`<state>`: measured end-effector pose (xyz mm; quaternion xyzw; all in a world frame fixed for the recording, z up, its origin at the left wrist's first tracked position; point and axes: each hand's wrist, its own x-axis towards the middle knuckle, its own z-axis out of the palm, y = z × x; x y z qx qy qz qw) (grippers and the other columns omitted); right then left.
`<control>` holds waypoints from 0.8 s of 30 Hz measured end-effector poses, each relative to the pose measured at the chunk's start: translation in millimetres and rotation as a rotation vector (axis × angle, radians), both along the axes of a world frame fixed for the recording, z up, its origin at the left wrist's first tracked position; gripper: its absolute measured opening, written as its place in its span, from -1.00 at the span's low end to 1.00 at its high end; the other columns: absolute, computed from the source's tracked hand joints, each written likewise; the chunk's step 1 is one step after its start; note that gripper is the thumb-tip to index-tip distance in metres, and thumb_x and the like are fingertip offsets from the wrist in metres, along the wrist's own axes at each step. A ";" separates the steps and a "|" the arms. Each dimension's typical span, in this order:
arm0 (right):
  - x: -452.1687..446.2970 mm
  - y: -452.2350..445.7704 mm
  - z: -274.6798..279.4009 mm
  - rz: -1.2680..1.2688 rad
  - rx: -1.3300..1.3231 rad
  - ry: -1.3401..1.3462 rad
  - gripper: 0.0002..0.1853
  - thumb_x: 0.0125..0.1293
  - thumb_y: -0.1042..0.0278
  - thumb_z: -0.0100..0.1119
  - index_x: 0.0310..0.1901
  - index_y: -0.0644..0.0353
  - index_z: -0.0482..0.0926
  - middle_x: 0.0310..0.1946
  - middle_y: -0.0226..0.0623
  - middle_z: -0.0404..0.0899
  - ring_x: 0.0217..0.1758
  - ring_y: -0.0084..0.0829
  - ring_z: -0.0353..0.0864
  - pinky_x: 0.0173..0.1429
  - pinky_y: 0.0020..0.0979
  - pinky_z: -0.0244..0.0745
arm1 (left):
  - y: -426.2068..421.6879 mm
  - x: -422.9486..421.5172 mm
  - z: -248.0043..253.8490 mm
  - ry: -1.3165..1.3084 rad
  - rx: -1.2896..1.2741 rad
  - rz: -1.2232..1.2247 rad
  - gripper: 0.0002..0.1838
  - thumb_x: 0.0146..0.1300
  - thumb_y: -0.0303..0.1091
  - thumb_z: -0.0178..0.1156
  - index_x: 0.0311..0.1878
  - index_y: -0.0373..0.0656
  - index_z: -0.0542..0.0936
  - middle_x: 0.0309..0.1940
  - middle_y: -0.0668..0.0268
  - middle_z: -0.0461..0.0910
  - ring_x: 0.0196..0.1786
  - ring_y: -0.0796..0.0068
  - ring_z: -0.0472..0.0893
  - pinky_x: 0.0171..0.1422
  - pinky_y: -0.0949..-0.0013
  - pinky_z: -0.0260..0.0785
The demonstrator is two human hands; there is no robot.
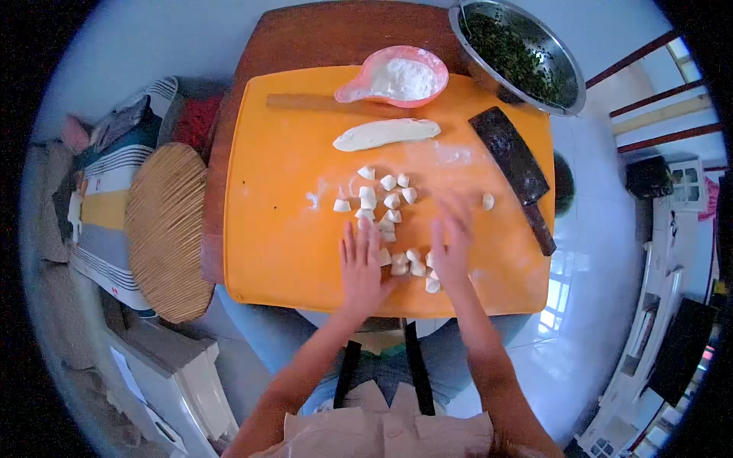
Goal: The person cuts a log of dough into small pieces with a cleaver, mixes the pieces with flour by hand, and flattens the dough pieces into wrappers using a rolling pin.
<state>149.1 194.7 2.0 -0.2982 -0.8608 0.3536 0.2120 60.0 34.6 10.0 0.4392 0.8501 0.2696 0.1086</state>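
Small cut dough pieces [392, 201] lie scattered in the middle of the orange board [267, 252]. My left hand [362, 267] rests palm down at their left side, fingers stretched out and touching or just over a few of them. To the right of the pieces is my right hand [452, 248], its fingers apart and smeared by motion; no held thing shows in it. One lone dough piece [488, 201] sits off to its right. Further back lies a long dough roll [387, 134]. A dark cleaver [510, 153] lies flat on the right of the board.
A pink scoop of flour [359, 89] stands at the back, against a wooden rolling pin [298, 101]. A metal bowl of chopped greens [578, 95] is at the back right corner. Left of the wooden table [298, 38] is a round woven tray [168, 237].
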 end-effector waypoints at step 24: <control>-252.8 193.0 -19.0 0.256 0.544 -0.312 -0.59 0.00 0.21 0.27 -0.05 0.07 0.59 -0.13 -0.10 0.59 -0.08 -0.10 0.57 0.05 -0.24 0.43 | 11.0 -70.5 -6.2 -0.068 0.451 0.005 -0.42 0.10 -0.25 0.23 0.15 -0.30 0.30 0.25 -0.06 0.24 0.31 -0.11 0.23 0.35 -0.01 0.08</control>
